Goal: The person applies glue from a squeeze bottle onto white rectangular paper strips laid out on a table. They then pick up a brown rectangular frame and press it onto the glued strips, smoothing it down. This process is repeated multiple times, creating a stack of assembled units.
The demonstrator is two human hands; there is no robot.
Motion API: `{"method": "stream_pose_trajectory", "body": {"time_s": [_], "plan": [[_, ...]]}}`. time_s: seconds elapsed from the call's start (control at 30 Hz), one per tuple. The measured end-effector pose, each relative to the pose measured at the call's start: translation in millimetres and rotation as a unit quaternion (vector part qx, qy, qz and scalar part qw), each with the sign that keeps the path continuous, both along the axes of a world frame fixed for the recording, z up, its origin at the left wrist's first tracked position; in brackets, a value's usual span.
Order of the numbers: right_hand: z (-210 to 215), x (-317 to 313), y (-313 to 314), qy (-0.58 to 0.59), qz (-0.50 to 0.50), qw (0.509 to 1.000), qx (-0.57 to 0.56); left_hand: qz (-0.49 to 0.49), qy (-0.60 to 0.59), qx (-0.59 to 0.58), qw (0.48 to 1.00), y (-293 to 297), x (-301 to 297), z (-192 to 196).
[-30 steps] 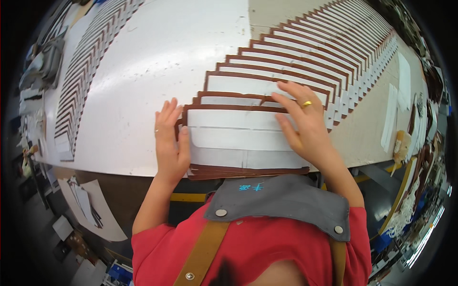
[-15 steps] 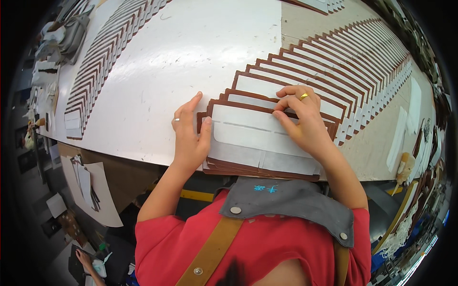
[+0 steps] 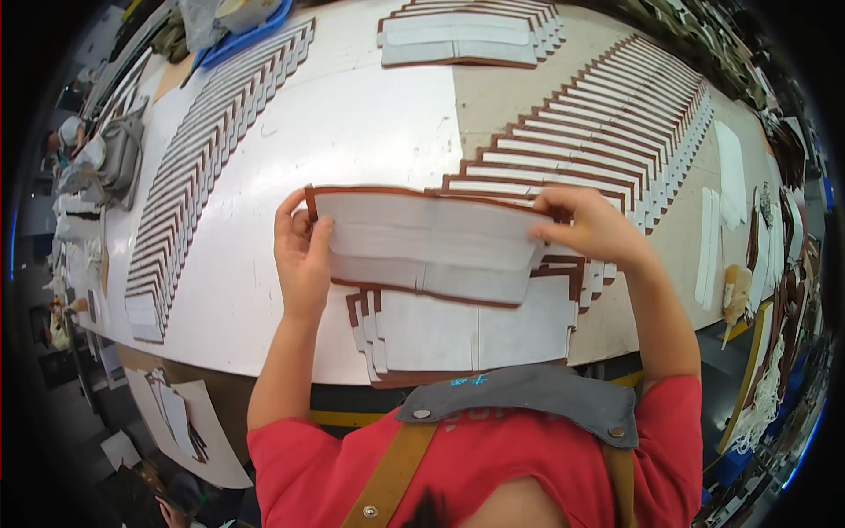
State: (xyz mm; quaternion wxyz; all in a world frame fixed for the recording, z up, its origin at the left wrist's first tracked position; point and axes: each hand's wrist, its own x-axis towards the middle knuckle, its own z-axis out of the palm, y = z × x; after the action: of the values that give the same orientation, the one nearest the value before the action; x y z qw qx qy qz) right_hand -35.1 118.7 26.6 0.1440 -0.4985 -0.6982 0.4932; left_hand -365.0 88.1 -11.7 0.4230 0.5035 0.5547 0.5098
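A white panel (image 3: 422,238) with brown borders is held up over the near edge of the table (image 3: 370,132), faced toward the wearer and slightly tilted, its right lower corner hanging lower than the left. Its upper left corner is pinched between thumb and fingers of the left hand (image 3: 302,260); its upper right corner is gripped likewise by the right hand (image 3: 591,224). The step in hand is judged to be the handling of this single panel, stretched between two grips. Whether its lower edge is touched by anything beneath cannot be told.

For any move from here, both corners would seem to need even support, since the panel looks thin and could be creased or swung if one side were let go.

Below it, a pile (image 3: 431,334) of similar panels is set close against the apron (image 3: 519,400), its edges unevenly stepped. Beyond, a right row (image 3: 598,132) of overlapped panels is fanned away toward the far right. A far stack (image 3: 458,51) is placed at the top of the table, and a left row (image 3: 207,167) is laid along the left side. At the right, white strips (image 3: 707,246) are spread near a bottle (image 3: 737,290).
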Motion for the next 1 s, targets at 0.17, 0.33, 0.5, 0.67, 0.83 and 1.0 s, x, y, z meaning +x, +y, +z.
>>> {"method": "stream_pose_trajectory", "body": {"time_s": [0.17, 0.33, 0.5, 0.67, 0.83, 1.0], "plan": [[-15.8, 15.4, 109.2, 0.148, -0.184, 0.971, 0.033, -0.034, 0.036, 0.086, 0.995, 131.6, 7.4, -14.7], [-49.2, 11.5, 215.6, 0.214, -0.284, 0.931, 0.084, 0.008, 0.117, 0.123, 0.985, 254.0, 16.3, -39.8], [-78.4, 27.0, 266.4, 0.079, -0.36, 0.912, 0.18, 0.032, 0.254, 0.116, 0.96, 315.7, 44.1, -57.4], [-96.5, 23.0, 269.1, 0.003, -0.36, 0.902, 0.237, 0.055, 0.299, 0.086, 0.949, 307.1, 45.7, -66.4], [-95.2, 26.0, 270.5, -0.006, -0.357, 0.902, 0.243, 0.033, 0.307, 0.099, 0.946, 295.8, 53.2, -55.0], [-88.8, 21.5, 265.2, -0.005, -0.332, 0.916, 0.224, 0.037, 0.349, 0.103, 0.931, 293.9, 54.3, -50.1]]}}
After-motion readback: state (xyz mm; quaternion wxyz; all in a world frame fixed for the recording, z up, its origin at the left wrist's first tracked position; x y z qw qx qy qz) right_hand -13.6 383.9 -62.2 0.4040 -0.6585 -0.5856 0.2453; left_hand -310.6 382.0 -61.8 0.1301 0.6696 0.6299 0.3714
